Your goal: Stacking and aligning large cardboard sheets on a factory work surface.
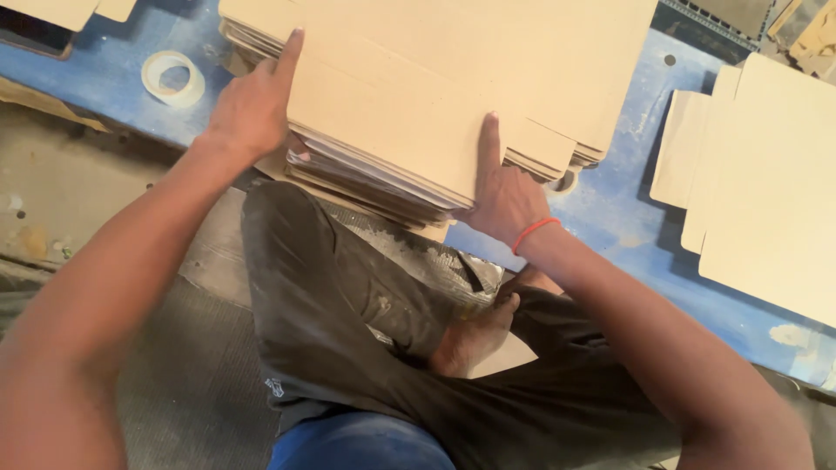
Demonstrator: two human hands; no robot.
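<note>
Left grip (248, 109) and right grip (505, 196) flat, open-fingered on cardboard stack (435, 96), long axis running upper-left to lower-right

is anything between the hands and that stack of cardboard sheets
Nothing visible. The left hand already rests on the top sheet of the cardboard stack near its left edge, and the right hand presses on the stack's near edge. The tape roll lies off to the left, clear of both.

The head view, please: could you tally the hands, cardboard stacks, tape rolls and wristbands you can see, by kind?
Hands: 2, left hand and right hand
Cardboard stacks: 2, stack of flat cardboard blanks and second stack
Tape rolls: 1, white tape roll
Wristbands: 1, red wristband
Total: 6
</note>
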